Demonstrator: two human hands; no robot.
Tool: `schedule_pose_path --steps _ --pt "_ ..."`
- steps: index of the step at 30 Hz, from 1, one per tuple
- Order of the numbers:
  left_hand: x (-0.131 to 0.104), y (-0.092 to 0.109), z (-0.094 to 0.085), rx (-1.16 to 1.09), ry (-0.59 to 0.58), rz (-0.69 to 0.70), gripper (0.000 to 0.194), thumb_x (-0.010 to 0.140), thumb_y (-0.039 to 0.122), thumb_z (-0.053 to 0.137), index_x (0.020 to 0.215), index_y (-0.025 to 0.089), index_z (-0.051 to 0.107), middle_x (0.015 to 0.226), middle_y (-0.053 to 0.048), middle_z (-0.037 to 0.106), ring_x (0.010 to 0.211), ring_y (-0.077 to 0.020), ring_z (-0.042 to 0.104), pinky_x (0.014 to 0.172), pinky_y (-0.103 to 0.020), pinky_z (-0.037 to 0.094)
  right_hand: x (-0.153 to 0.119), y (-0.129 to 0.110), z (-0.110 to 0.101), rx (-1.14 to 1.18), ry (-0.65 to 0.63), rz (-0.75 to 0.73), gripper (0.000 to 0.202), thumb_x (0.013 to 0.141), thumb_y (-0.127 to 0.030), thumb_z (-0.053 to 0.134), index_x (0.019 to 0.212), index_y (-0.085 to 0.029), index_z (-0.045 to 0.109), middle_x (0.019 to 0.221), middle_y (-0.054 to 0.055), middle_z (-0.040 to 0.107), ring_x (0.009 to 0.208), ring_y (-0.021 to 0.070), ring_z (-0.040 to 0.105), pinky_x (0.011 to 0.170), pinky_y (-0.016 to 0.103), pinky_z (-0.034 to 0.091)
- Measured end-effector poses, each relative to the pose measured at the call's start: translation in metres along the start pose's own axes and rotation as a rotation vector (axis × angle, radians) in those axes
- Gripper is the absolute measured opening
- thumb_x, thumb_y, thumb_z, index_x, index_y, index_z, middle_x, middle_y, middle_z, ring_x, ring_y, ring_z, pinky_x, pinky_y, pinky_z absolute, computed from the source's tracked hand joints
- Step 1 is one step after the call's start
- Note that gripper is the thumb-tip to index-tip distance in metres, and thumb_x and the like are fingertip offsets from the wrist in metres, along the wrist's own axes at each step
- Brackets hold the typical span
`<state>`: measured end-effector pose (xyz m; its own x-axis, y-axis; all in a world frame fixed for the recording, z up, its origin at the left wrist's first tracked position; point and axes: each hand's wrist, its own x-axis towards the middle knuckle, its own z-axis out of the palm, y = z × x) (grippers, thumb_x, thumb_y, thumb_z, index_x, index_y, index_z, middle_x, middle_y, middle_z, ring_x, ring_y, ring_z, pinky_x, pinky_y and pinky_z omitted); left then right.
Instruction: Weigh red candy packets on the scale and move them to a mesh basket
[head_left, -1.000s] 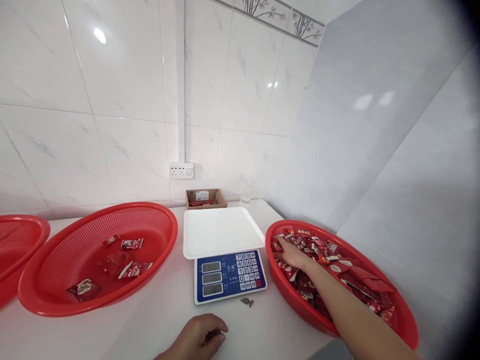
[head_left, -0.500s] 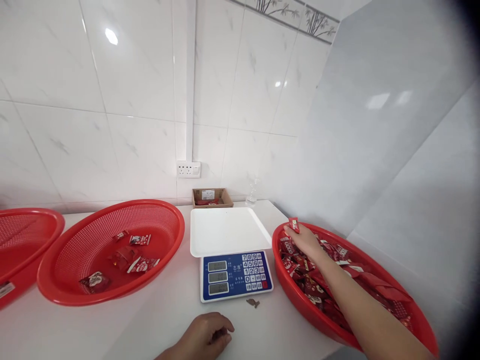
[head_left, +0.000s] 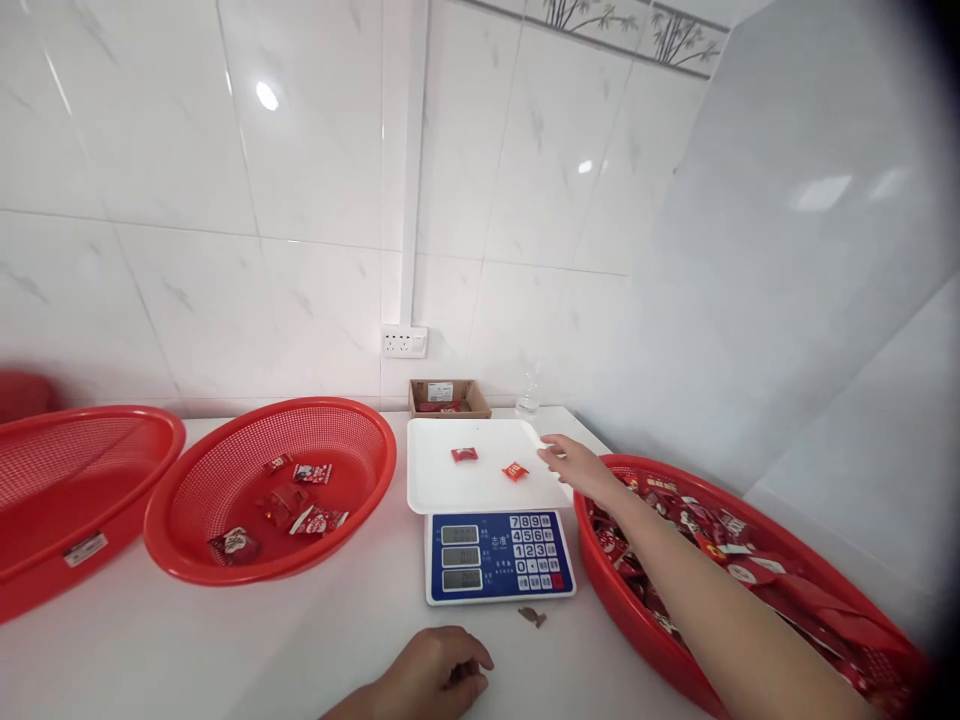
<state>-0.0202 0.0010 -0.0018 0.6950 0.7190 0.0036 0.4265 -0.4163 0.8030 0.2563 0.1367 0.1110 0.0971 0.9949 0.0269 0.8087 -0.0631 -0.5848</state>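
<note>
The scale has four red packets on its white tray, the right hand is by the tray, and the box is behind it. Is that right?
Not quite: the head view shows two red packets on the white tray of the scale, not four. The right hand is by the tray, and the box is behind it.
</note>
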Motion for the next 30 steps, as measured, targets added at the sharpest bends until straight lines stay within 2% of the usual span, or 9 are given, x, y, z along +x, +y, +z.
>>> schedule_pose_path --steps 2,4,9,13,16,19,22,27,30 --pt "0.001 -0.001 0.001 0.009 0.006 0.009 0.027 0.079 0.024 0.05 0.1 0.02 0.066 0.09 -0.005 0.066 0.073 -0.0152 0.061 0.066 -0.02 0.047 0.002 0.02 -0.012 -0.104 0.094 0.057 0.036 0.086 -0.031 0.038 0.116 -0.015 0.049 0.117 0.012 0.058 0.101 0.0202 0.056 0.086 0.031 0.043" --pt "0.002 -0.002 0.001 0.017 0.01 0.012 0.026 0.079 0.023 0.05 0.099 0.02 0.066 0.089 -0.005 0.067 0.074 -0.0156 0.061 0.067 -0.02 0.048 0.001 0.045 -0.024 -0.204 0.136 0.127 0.034 0.085 -0.024 0.035 0.114 -0.013 0.05 0.117 0.014 0.058 0.107 0.0226 0.053 0.09 0.033 0.039" --pt "0.004 -0.001 0.0 0.015 -0.027 -0.032 0.026 0.078 0.024 0.051 0.099 0.02 0.066 0.091 -0.005 0.067 0.075 -0.0157 0.062 0.064 -0.019 0.048 -0.02 0.09 -0.033 -0.405 0.003 0.202 0.034 0.072 -0.014 0.049 0.106 -0.013 0.058 0.113 0.014 0.061 0.103 0.0254 0.057 0.086 0.034 0.042" --pt "0.007 -0.005 0.003 0.012 -0.024 -0.033 0.025 0.077 0.021 0.053 0.098 0.019 0.066 0.09 -0.005 0.067 0.074 -0.0152 0.062 0.064 -0.018 0.047 -0.032 0.094 -0.021 -0.533 -0.008 0.18 0.047 0.066 -0.024 0.061 0.112 -0.014 0.055 0.126 0.018 0.051 0.113 0.0358 0.048 0.089 0.047 0.037" --pt "0.009 -0.01 0.005 0.01 -0.016 -0.021 0.025 0.077 0.021 0.053 0.097 0.019 0.066 0.09 -0.005 0.067 0.073 -0.0152 0.062 0.063 -0.018 0.047 -0.031 0.089 -0.015 -0.569 0.039 0.175 0.035 0.072 -0.027 0.056 0.106 -0.016 0.058 0.12 0.019 0.053 0.112 0.0379 0.047 0.087 0.054 0.035" --pt "0.011 -0.016 0.006 -0.001 -0.027 -0.007 0.025 0.078 0.023 0.052 0.098 0.019 0.066 0.09 -0.005 0.066 0.073 -0.0153 0.062 0.063 -0.018 0.047 -0.026 0.089 -0.016 -0.525 0.052 0.181 0.022 0.08 -0.028 0.045 0.092 -0.02 0.062 0.104 0.012 0.063 0.099 0.0312 0.057 0.08 0.048 0.041" --pt "0.011 -0.017 0.006 -0.013 -0.04 -0.003 0.025 0.079 0.024 0.052 0.098 0.019 0.066 0.091 -0.006 0.066 0.074 -0.0155 0.063 0.064 -0.018 0.047 -0.021 0.093 -0.025 -0.449 0.089 0.185 0.026 0.084 -0.03 0.038 0.087 -0.02 0.062 0.091 0.007 0.067 0.09 0.0232 0.061 0.078 0.035 0.044" --pt "0.011 -0.017 0.005 -0.033 -0.052 -0.017 0.025 0.079 0.025 0.052 0.098 0.018 0.066 0.092 -0.007 0.067 0.075 -0.0157 0.063 0.063 -0.017 0.046 -0.019 0.105 -0.044 -0.383 0.237 0.243 0.045 0.09 -0.03 0.017 0.111 -0.015 0.054 0.11 0.009 0.062 0.1 0.0164 0.059 0.079 0.025 0.044" --pt "0.012 -0.018 0.007 -0.049 -0.046 -0.008 0.025 0.08 0.028 0.052 0.098 0.019 0.067 0.091 -0.006 0.067 0.074 -0.015 0.063 0.062 -0.017 0.046 -0.02 0.115 -0.046 -0.408 0.222 0.279 0.043 0.089 -0.031 0.022 0.108 -0.014 0.056 0.11 0.011 0.063 0.102 0.0193 0.058 0.082 0.027 0.043"
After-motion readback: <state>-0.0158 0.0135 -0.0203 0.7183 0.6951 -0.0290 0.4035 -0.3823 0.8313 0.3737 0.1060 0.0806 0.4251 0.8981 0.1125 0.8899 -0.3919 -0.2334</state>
